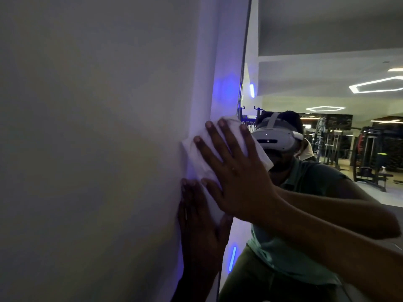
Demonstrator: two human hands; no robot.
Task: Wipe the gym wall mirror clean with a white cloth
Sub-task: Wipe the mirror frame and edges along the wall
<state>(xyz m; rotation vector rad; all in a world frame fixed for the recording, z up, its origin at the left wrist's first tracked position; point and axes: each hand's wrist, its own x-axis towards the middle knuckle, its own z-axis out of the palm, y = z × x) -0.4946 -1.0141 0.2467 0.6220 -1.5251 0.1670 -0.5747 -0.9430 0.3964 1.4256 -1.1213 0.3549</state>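
The white cloth [197, 164] lies crumpled against the mirror's left edge, where the glass meets a pale wall strip. My right hand [235, 171] presses flat on it with straight, spread fingers, my arm reaching in from the lower right. Just below, my left hand [200, 223] rests flat on the wall strip, fingers pointing up and touching the cloth's lower end. The wall mirror [316, 88] fills the right side and reflects a person in a headset and a green shirt.
A plain grey wall [87, 149] takes up the whole left half. Blue light strips [233, 258] glow along the mirror's edge. The glass reflects gym machines [370, 153] and hexagon ceiling lights [375, 85].
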